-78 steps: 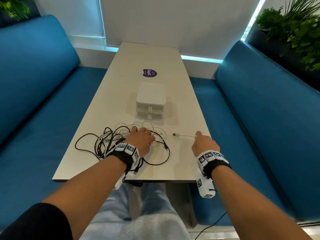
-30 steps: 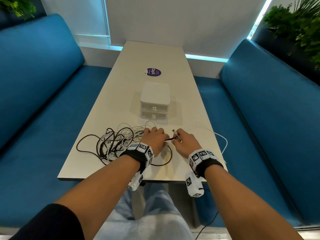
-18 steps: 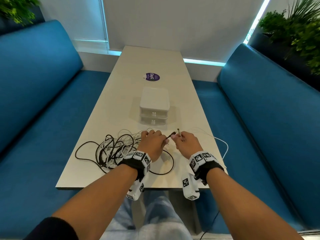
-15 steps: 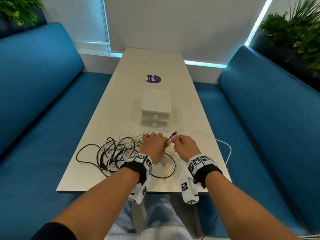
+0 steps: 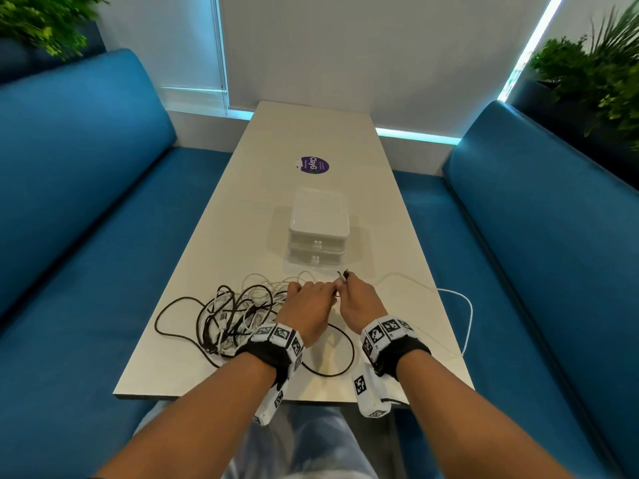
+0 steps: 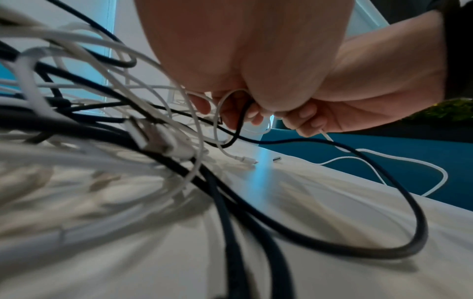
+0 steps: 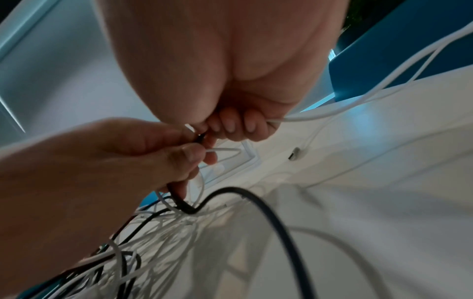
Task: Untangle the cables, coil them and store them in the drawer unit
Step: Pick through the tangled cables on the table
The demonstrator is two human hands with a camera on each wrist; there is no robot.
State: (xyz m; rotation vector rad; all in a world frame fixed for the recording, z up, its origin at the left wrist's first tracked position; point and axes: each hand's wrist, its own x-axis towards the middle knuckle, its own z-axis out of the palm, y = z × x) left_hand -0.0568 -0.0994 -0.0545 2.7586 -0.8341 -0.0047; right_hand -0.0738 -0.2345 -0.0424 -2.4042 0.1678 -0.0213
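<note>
A tangle of black and white cables (image 5: 235,316) lies on the near left of the table (image 5: 262,209). My left hand (image 5: 326,293) pinches the black cable (image 6: 244,115) near its plug, and a thin white loop (image 6: 220,109) runs through its fingers. Touching it on the right, my right hand (image 5: 344,286) grips the white cable (image 7: 332,112), whose plug end (image 5: 342,277) sticks up between both hands. That white cable (image 5: 465,305) trails off the table's right edge. The white drawer unit (image 5: 320,226) stands just beyond the hands, both drawers closed.
A black cable loop (image 5: 340,364) lies on the table between my wrists. A purple sticker (image 5: 314,165) sits farther up the table. Blue sofas (image 5: 86,202) flank the table on both sides. Plants (image 5: 594,74) stand in the back corners.
My right hand carried the white cable's end leftwards until it met my left hand. The left hand lifted off the tangle with the black cable's end. The white cable now loops over the right edge.
</note>
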